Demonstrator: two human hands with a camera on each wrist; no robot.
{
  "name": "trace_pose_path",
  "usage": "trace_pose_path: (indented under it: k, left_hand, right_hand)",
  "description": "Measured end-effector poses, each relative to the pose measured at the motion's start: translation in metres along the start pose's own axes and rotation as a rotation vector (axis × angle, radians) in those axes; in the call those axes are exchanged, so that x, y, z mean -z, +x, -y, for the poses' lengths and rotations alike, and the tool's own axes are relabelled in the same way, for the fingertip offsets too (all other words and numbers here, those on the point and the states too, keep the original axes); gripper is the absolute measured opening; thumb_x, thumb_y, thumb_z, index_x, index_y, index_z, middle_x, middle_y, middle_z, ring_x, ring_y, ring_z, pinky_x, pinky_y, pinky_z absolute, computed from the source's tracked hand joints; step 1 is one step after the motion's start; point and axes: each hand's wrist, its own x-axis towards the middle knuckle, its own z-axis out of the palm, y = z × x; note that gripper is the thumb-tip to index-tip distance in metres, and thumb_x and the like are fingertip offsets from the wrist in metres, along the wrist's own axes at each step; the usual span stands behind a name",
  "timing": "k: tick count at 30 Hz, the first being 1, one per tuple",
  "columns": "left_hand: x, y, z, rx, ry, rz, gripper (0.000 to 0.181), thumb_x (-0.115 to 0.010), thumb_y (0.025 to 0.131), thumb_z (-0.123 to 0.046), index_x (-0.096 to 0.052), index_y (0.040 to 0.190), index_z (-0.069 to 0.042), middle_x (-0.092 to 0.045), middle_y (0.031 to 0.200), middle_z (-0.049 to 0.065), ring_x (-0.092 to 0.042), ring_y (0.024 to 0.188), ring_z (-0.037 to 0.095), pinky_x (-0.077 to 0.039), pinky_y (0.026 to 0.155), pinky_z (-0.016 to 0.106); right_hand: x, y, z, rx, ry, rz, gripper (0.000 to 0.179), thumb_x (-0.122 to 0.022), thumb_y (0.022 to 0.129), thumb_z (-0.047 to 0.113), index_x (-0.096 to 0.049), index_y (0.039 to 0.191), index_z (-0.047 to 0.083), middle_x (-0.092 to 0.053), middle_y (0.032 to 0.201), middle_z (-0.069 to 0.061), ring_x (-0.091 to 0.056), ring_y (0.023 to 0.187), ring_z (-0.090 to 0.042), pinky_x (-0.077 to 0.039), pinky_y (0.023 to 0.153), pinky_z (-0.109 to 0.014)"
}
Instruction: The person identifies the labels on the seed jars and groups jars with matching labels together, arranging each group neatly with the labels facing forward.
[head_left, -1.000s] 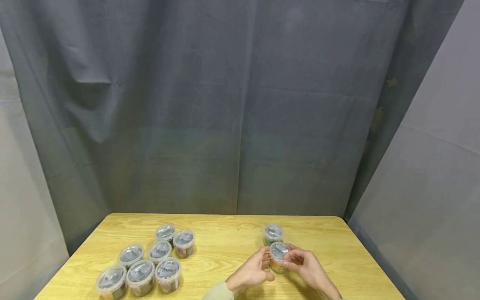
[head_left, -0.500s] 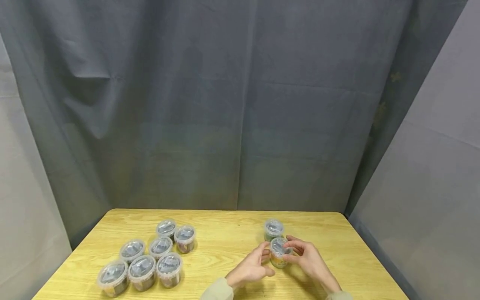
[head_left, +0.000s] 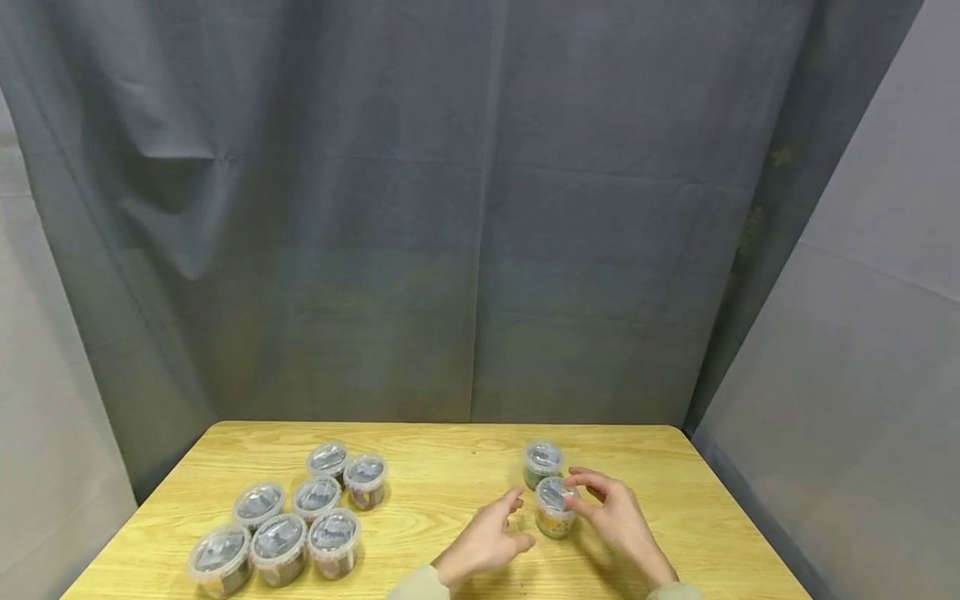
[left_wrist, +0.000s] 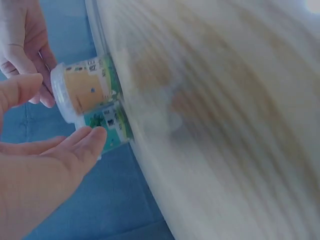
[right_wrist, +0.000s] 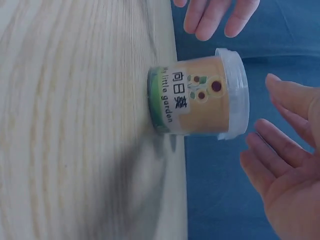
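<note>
A small lidded plastic tub with an orange label marked "My little garden" (right_wrist: 200,95) stands upright on the table at the right. Just behind it is a matching tub with a green label (left_wrist: 106,122). My left hand (head_left: 483,537) is apart from the orange tub, on its left, with fingers extended and thumb spread. On the other side my right hand (head_left: 617,517) has its fingers beside the clear lid (right_wrist: 235,95); a gap shows between them in the right wrist view. Neither hand grips anything.
On the left of the wooden table (head_left: 442,467) several similar tubs stand grouped, among them a front corner tub (head_left: 220,560) and a back tub (head_left: 327,458). A grey curtain (head_left: 345,208) hangs behind, with pale panels (head_left: 862,358) at the sides.
Both hands have let go of the orange-label tub. My left hand has drawn back to the left, and my right fingers have loosened from the lid. The tub stays in front of the green one.
</note>
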Motion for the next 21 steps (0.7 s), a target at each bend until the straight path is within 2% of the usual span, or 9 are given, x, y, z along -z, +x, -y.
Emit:
trace_pose_path:
  k: [3,7,13,21]
  left_hand:
    - [0.008,-0.004,0.001,-0.013,0.01,-0.009,0.069,-0.07,0.089,-0.026,-0.04,0.146,-0.002,-0.051,0.142,0.021,-0.052,0.123,0.047,-0.047,0.099,0.06]
    - [0.019,-0.009,0.004,-0.021,0.013,-0.026,0.067,-0.068,0.091,-0.028,-0.04,0.146,0.0,-0.049,0.143,0.022,-0.05,0.126,0.048,-0.046,0.1,0.061]
    - [0.03,-0.016,0.01,-0.003,0.063,-0.057,0.063,-0.066,0.092,-0.031,-0.044,0.144,-0.002,-0.053,0.14,0.02,-0.052,0.125,0.044,-0.048,0.099,0.058]
    - [0.051,-0.032,0.012,-0.027,0.17,-0.089,0.055,-0.066,0.092,-0.029,-0.052,0.137,0.0,-0.057,0.137,0.019,-0.052,0.127,0.041,-0.047,0.1,0.059]
  right_hand:
    - [-0.002,0.0,0.006,0.023,-0.021,-0.029,0.021,-0.076,0.085,0.009,-0.073,0.106,0.011,-0.067,0.125,-0.012,-0.06,0.121,-0.033,-0.047,0.105,-0.049]
    - [-0.007,0.002,0.014,0.065,-0.04,-0.018,0.026,-0.076,0.085,0.01,-0.072,0.111,0.011,-0.069,0.121,-0.006,-0.061,0.12,-0.029,-0.048,0.105,-0.048]
    - [-0.02,-0.001,0.02,0.16,-0.107,0.015,0.022,-0.076,0.084,0.011,-0.072,0.106,0.018,-0.071,0.117,-0.004,-0.064,0.115,-0.029,-0.053,0.097,-0.049]
    - [-0.047,-0.001,0.026,0.271,-0.095,0.01,0.018,-0.075,0.085,0.009,-0.073,0.102,0.016,-0.074,0.106,-0.004,-0.07,0.098,-0.028,-0.06,0.083,-0.041]
